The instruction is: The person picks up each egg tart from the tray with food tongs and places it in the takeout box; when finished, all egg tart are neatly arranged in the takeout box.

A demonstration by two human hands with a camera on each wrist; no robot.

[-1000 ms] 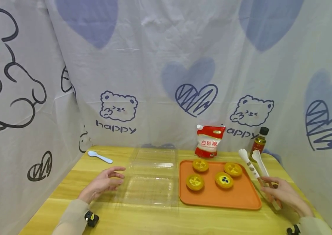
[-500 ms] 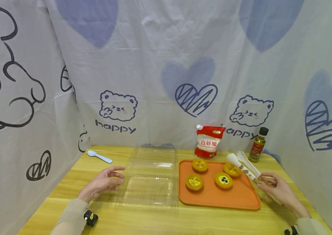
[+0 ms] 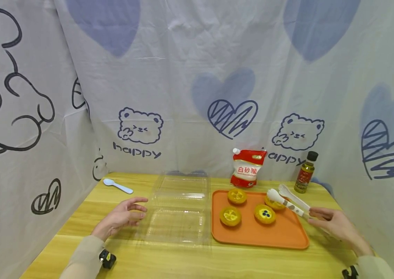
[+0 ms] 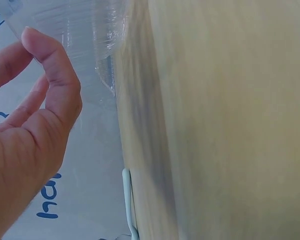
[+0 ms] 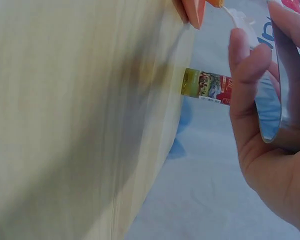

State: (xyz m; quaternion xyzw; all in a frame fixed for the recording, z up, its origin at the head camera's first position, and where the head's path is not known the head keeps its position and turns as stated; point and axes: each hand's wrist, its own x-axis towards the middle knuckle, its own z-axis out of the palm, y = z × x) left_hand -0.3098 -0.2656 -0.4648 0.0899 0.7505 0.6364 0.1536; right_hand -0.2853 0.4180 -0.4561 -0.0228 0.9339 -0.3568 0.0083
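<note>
My right hand (image 3: 334, 224) grips a pair of tongs (image 3: 296, 208), their white spotted ends spread. The tong tips reach over the back right egg tart (image 3: 276, 205) and partly cover it. The tongs' bent metal end (image 5: 285, 100) curves inside my palm in the right wrist view. On the orange tray (image 3: 270, 236) sit several tarts: one with blueberries (image 3: 264, 214), and yellow-topped ones at front left (image 3: 230, 216) and back left (image 3: 237, 196). My left hand (image 3: 124, 217) holds nothing, its fingers loosely bent beside the clear plastic container (image 3: 179, 209), which stands with its lid raised.
A red and white sugar bag (image 3: 248, 169) stands behind the tray. To its right is a small oil bottle (image 3: 304, 176) with a black cap. A pale blue spoon (image 3: 118, 186) lies at the back left. Printed cloth (image 3: 176, 97) walls the table on its back and sides.
The tongs have swung left from beside the tray to over the back right tart. My right hand has turned with them; the left hand has stayed put.
</note>
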